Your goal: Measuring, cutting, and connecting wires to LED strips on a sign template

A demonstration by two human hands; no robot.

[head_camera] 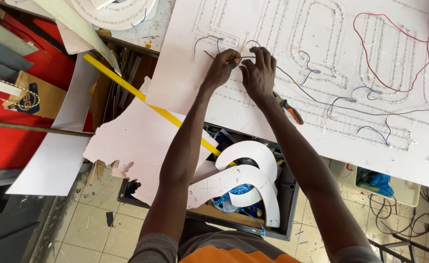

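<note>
White board (253,104) lies flat on the desk w/ rows of small LEDs set into letter outlines, so both hands work from above. Left hand (222,65) is pinched shut on thin dark wire (247,58); right hand (259,73) sits just beside it, fingers curled round the same wire, likely holding ends together at a joint. Orange-handled pliers (290,110) rest just below right hand, close for a quick grab. Red wire (394,73) loops well off to the right. Board's near edge overhangs a bin (285,221) of white letter cutouts (246,180) under the forearms; bare board left of the hands gives room.
</note>
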